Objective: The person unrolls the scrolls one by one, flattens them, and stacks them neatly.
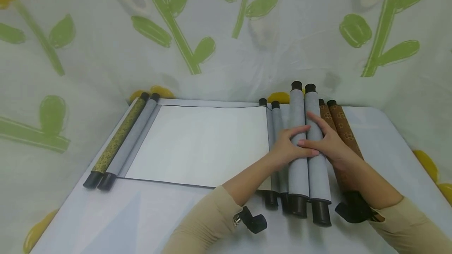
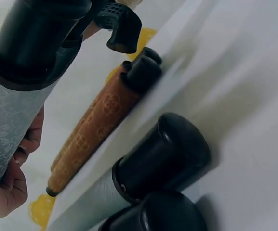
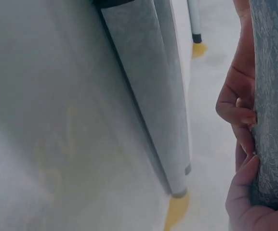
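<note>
A grey brocade scroll (image 1: 298,167) with two black-capped rollers is held up between both hands, above the table. My left hand (image 1: 287,148) grips its left roller, thumb laid across the front. On the right roller, my right hand (image 1: 332,144) has its fingers and thumb wrapped, the thumb near the left one. The right wrist view shows curled fingers (image 3: 240,113) against the patterned cloth. Just left of the held scroll, an opened scroll (image 1: 201,144) shows a blank white sheet, with grey rollers (image 1: 278,128) at its right side.
A brown patterned scroll (image 1: 347,134) lies to the right, partly behind my right forearm. At the left end, a yellow-green patterned scroll (image 1: 120,138) lies beside a grey roller (image 1: 132,142). Behind the white table (image 1: 169,222) hangs a leaf-printed curtain (image 1: 219,77).
</note>
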`<state>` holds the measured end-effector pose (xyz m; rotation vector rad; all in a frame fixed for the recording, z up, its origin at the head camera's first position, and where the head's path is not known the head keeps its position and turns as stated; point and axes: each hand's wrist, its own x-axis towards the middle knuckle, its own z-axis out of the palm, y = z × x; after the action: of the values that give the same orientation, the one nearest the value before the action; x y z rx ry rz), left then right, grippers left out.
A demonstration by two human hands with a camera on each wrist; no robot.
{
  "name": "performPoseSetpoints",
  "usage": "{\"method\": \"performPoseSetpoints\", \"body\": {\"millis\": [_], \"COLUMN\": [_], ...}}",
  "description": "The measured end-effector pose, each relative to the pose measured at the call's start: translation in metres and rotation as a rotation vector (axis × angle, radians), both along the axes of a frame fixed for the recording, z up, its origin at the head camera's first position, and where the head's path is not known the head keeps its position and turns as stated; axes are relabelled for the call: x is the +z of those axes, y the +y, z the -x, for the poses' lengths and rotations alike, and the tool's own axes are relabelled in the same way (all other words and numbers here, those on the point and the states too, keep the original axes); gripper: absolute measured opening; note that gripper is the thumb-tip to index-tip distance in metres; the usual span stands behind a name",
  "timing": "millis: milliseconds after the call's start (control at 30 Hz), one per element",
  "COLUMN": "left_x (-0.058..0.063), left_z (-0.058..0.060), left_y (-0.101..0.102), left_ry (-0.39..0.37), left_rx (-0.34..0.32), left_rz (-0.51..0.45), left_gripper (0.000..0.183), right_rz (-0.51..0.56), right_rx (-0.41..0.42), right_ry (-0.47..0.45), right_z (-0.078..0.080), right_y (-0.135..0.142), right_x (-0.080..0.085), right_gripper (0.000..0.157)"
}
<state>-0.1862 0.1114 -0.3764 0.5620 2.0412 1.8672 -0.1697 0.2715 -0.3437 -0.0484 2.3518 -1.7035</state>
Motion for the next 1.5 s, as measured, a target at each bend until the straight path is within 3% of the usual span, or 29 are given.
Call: {"method": "performPoseSetpoints", "body": {"millis": [267, 400, 533, 700, 833, 1033, 1267, 1500], "left_x": [0.004, 0.006, 0.007, 0.006, 0.006, 0.006, 0.005, 0.007], "left_z": [-0.005, -0.006, -0.007, -0.008, -0.009, -0.009, -0.01, -0.009], "left_y": [-0.017, -0.028, -0.04, -0.055, -0.068, -0.084, -0.099, -0.11], "left_ry": [-0.017, 0.03, 0.065, 0.019, -0.039, -0.063, -0.103, -0.135], "left_rx": [0.041, 0.045, 0.018, 0.024, 0.062, 0.089, 0.088, 0.08], "left_rz": [0.086, 0.055, -0.037, -0.096, -0.071, -0.046, -0.06, -0.073], "left_gripper": [0.064, 0.061, 0.06, 0.058, 0.058, 0.061, 0.066, 0.067], "right_rz": [0.026, 0.059, 0.075, 0.063, 0.074, 0.043, 0.049, -0.021], "right_rx": [0.064, 0.092, 0.085, 0.074, 0.1, 0.126, 0.154, 0.187], "right_ry": [0.04, 0.049, 0.059, 0.071, 0.082, 0.102, 0.063, 0.098], "right_z": [0.002, 0.002, 0.002, 0.004, 0.008, 0.009, 0.011, 0.012], "right_y": [-0.014, -0.022, -0.032, -0.048, -0.059, -0.07, -0.075, -0.075], "right_x": [0.001, 0.002, 0.003, 0.006, 0.007, 0.005, 0.0, -0.001], "right_gripper": [0.091, 0.09, 0.091, 0.092, 0.093, 0.097, 0.097, 0.098]}}
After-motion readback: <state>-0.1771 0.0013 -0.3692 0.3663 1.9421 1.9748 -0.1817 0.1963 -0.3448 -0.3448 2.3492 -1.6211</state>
